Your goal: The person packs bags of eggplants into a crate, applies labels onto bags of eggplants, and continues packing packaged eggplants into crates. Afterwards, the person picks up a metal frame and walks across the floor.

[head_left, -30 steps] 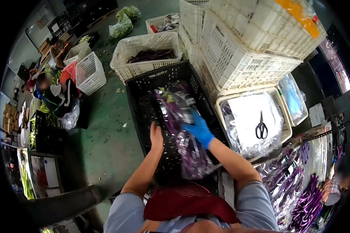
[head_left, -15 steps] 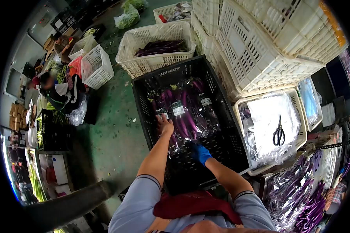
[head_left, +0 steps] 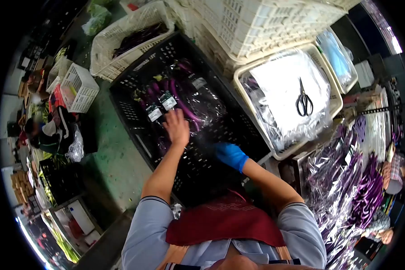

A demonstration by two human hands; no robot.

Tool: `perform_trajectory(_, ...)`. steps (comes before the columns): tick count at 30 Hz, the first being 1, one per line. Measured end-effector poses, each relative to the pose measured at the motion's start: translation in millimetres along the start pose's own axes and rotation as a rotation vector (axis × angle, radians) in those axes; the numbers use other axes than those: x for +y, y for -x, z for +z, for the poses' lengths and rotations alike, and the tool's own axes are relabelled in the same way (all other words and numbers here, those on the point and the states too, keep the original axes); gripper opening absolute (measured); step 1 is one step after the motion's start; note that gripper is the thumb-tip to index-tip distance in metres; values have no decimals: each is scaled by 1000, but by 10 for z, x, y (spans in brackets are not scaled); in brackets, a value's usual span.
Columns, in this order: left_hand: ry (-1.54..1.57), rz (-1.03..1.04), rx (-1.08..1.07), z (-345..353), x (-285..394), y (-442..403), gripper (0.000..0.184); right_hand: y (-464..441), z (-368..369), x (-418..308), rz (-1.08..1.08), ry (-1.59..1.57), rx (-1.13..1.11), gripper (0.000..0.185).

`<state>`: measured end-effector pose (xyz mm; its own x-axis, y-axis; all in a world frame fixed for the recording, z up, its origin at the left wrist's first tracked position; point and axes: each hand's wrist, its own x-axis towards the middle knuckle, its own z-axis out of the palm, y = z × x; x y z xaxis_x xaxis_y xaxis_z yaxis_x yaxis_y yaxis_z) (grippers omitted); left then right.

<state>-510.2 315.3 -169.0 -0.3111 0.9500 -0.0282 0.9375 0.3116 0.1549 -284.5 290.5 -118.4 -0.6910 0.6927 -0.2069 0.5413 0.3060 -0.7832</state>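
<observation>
Bagged purple eggplants (head_left: 177, 96) with white labels lie side by side in the far part of a black crate (head_left: 135, 137). My bare left hand (head_left: 177, 127) rests at the near end of the bags, fingers spread and pointing away from me. Over the near part of the crate is my right hand (head_left: 231, 156) in a blue glove; its fingertips are dark and blurred, and whether they hold anything is unclear.
A white crate (head_left: 100, 51) of eggplants stands beyond the black one. On the right are stacked white crates (head_left: 256, 31), a bin with scissors (head_left: 304, 104) on white sheets, and piled bagged eggplants (head_left: 330, 180). Co-workers (head_left: 49, 130) sit at the left.
The eggplant bag under my right hand went down into the crate, and that hand came away toward me. My left hand moved onto the bags. The view has turned.
</observation>
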Motion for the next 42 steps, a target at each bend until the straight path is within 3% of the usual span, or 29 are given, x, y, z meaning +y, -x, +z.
perform_trajectory(1, 27, 185, -35, 119, 166, 110, 54, 167, -104, -101, -64, -1, 176, 22)
perform_trajectory(4, 160, 599, -124, 464, 492, 386, 56, 535, -237, -237, 22, 105, 254, 22)
perform_trajectory(5, 123, 570, -196, 648, 518, 421, 56, 627, -242, -296, -9, 173, 321, 22)
perform_trajectory(8, -10, 548, -312, 930, 526, 503, 58, 834, -134, -315, -3, 138, 220, 24)
perform_trajectory(9, -47, 538, -338, 886, 547, 537, 59, 888, -160, -349, -94, 189, 226, 25)
perform_trajectory(10, -83, 539, -355, 800, 601, 517, 59, 938, -131, -368, -210, 119, 334, 29)
perform_trajectory(12, -126, 621, -277, 729, 654, 660, 64, 1171, -146, -423, -162, -131, 305, 37)
perform_trajectory(14, -72, 641, -398, 745, 708, 976, 71, 1500, -546, -737, -117, -101, 374, 36)
perform_trajectory(16, -253, 562, -616, 640, 812, 1211, 80, 1895, -974, -932, -157, -162, 502, 36)
perform_trajectory(18, -245, 538, -628, 1156, 594, 1300, 82, 2451, -1544, -1030, -124, -158, 646, 33)
perform_trajectory(20, -267, 603, -737, 1149, 553, 1224, 82, 3036, -1913, -1198, 336, -76, 957, 26)
perform_trajectory(21, -296, 665, -751, 1423, 378, 1119, 80, 3351, -2080, -978, 347, 221, 1149, 26)
perform_trajectory(24, -248, 754, -789, 1318, 467, 996, 74, 4490, -2462, -75, 657, 205, 1536, 37)
perform_trajectory(25, -213, 762, -801, 1179, 507, 965, 71, 4800, -2499, 247, 858, 373, 1544, 47)
perform_trajectory(26, -97, 680, -818, 1131, 537, 949, 69, 5049, -2542, 565, 1062, 177, 1438, 49)
perform_trajectory(28, 135, 509, -839, 1103, 549, 924, 66, 4918, -2557, 558, 1133, -553, 1276, 46)
perform_trajectory(29, 144, 526, -786, 1112, 546, 932, 59, 4931, -2474, 789, 967, -717, 1419, 44)
perform_trajectory(30, 264, 538, -777, 1322, 452, 911, 55, 4947, -2516, 788, 1080, -722, 1405, 51)
perform_trajectory(32, 500, 555, -759, 1827, 210, 794, 48, 4895, -2518, 634, 1109, -541, 1458, 64)
perform_trajectory(33, 632, 325, -731, 1774, 247, 710, 42, 4929, -2472, 654, 1111, -439, 1366, 77)
perform_trajectory(34, 754, 101, -695, 1678, 302, 582, 38, 4935, -2402, 663, 1052, -459, 1367, 77)
perform_trajectory(35, 650, 260, -357, 1329, 449, 511, 35, 4928, -2335, 668, 993, -476, 1371, 76)
perform_trajectory(36, 632, 307, -191, 479, 855, 583, 30, 4938, -2297, 673, 939, -492, 1374, 76)
perform_trajectory(37, 838, 353, -75, 210, 982, 487, 27, 4980, -2278, 696, 873, -645, 1382, 71)
perform_trajectory(38, 990, 377, -17, -320, 1288, 527, 27, 5030, -2294, 681, 921, -598, 1336, 64)
perform_trajectory(40, 1249, 485, -90, -1067, 1855, 591, 28, 5059, -2241, 696, 728, -752, 1488, 55)
perform_trajectory(41, 1362, 484, -216, -1369, 2189, 692, 28, 5083, -2242, 727, 772, -580, 1564, 48)
perform_trajectory(42, 1362, 573, -310, -1685, 2544, 860, 27, 5166, -2295, 527, 733, -762, 1422, 49)
